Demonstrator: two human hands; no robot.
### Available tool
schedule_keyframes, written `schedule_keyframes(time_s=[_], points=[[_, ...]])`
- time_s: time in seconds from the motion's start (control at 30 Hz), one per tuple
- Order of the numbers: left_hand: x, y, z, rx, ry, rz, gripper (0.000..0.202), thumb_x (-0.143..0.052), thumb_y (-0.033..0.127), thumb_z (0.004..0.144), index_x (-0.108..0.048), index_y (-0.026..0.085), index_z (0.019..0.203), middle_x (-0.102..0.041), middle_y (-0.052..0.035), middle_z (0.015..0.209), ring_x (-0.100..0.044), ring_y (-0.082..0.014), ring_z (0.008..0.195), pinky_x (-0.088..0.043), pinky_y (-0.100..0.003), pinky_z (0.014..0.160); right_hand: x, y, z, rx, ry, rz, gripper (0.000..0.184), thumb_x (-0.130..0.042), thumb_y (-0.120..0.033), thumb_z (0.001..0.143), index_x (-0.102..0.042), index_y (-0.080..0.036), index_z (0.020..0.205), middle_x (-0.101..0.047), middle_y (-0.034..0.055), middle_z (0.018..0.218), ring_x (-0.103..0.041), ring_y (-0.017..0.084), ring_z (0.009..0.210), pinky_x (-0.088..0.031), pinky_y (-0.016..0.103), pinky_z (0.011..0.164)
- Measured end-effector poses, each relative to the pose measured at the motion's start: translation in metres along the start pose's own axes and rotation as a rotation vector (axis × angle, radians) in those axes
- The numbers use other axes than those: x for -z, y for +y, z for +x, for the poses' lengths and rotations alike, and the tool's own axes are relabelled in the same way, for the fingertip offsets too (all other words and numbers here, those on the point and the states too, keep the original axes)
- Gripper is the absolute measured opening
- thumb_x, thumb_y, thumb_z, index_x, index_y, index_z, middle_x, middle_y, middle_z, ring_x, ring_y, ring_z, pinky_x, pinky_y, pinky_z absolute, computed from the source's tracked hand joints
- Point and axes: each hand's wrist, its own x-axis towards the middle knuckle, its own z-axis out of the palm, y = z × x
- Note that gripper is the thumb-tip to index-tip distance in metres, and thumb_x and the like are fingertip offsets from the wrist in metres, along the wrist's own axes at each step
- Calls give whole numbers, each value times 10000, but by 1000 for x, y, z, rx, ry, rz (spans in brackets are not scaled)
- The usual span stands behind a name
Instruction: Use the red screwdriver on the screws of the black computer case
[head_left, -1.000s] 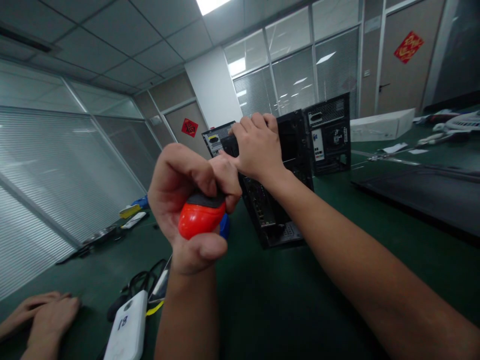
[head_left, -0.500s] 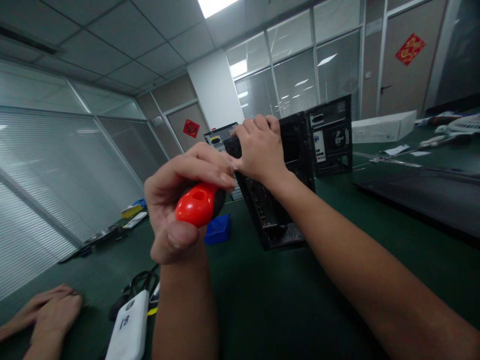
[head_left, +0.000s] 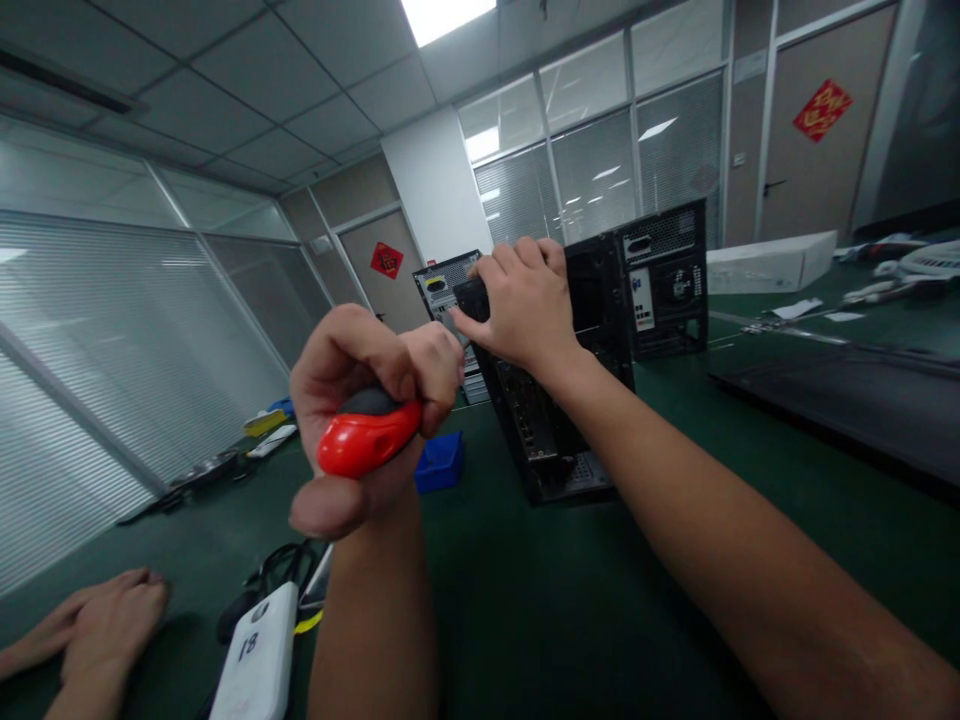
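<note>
My left hand (head_left: 360, 400) is closed around the red and black handle of a screwdriver (head_left: 364, 440), held up in front of me; its shaft is hidden behind my fingers. My right hand (head_left: 525, 300) grips the top front corner of an open black computer case (head_left: 555, 420) standing on the green table (head_left: 570, 610). The screwdriver handle points toward that corner of the case.
A second black computer case (head_left: 664, 280) stands behind the first, and a third (head_left: 442, 285) shows behind my right hand. A blue box (head_left: 440, 462) sits by the case. A white device (head_left: 259, 655) and cables lie near left. Another person's hands (head_left: 97, 630) rest at bottom left. A white carton (head_left: 772, 262) sits far right.
My left hand has turned on the screwdriver handle, fingers opening and closing round it again, and it has dropped slightly left. My right hand stays on the case.
</note>
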Motion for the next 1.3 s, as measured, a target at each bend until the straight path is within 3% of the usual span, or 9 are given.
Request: schedule_keyframes(time_s=[0.17, 0.3, 0.43, 0.63, 0.87, 1.07, 1.3], points=[[0, -6, 1, -52, 12, 15, 483, -803, 592, 770, -527, 197, 757, -564, 29, 555, -524, -128, 505, -492, -344, 670, -1, 0, -1, 3, 15, -9, 457, -624, -556, 943, -642, -134, 1120, -554, 107, 1113, -435, 283, 1142, -285, 494, 1106], [1, -6, 5, -151, 29, 147, 481, -746, 643, 794, -622, 193, 676, -637, -25, 712, -604, -163, 688, -536, -366, 758, 0, 1, -1, 10, 28, -15, 426, -618, -548, 947, -637, -154, 1108, -558, 88, 1104, -433, 275, 1132, -284, 485, 1110], [2, -3, 8, -90, 52, 206, 558, -716, 744, 749, -651, 201, 636, -566, -49, 847, -565, -178, 814, -543, -392, 823, 1, 1, -1, 8, 15, -12, 443, -628, -555, 947, -636, -148, 1121, -555, 97, 1116, -435, 279, 1139, -278, 482, 1110], [4, -5, 14, -150, 79, 102, 477, -802, 656, 716, -615, 239, 854, -478, 19, 721, -516, -134, 666, -527, -340, 743, 1, 0, 0, 3, -6, -10, 458, -639, -557, 943, -632, -142, 1135, -548, 108, 1132, -437, 284, 1143, -283, 488, 1104], [10, -13, 21, -244, 84, 136, 565, -747, 705, 698, -446, 231, 755, -524, 41, 627, -549, -120, 568, -520, -303, 633, 0, 0, 0, 8, 21, -8, 440, -651, -553, 937, -634, -151, 1115, -556, 93, 1108, -437, 276, 1127, -290, 482, 1099], [13, -8, 17, -173, 33, 132, 433, -674, 625, 837, -557, 219, 742, -635, -4, 674, -635, -162, 657, -544, -336, 656, 0, 1, -1, 7, 18, -10, 448, -655, -555, 939, -641, -149, 1127, -559, 101, 1119, -440, 273, 1132, -287, 484, 1099], [5, -3, 20, -127, 20, 93, 686, -341, 830, 900, -506, 210, 657, -427, 12, 502, -461, -122, 493, -440, -348, 599, 0, 0, -1, 15, 27, -22, 439, -653, -556, 938, -631, -154, 1114, -559, 95, 1106, -432, 275, 1121, -288, 489, 1100]])
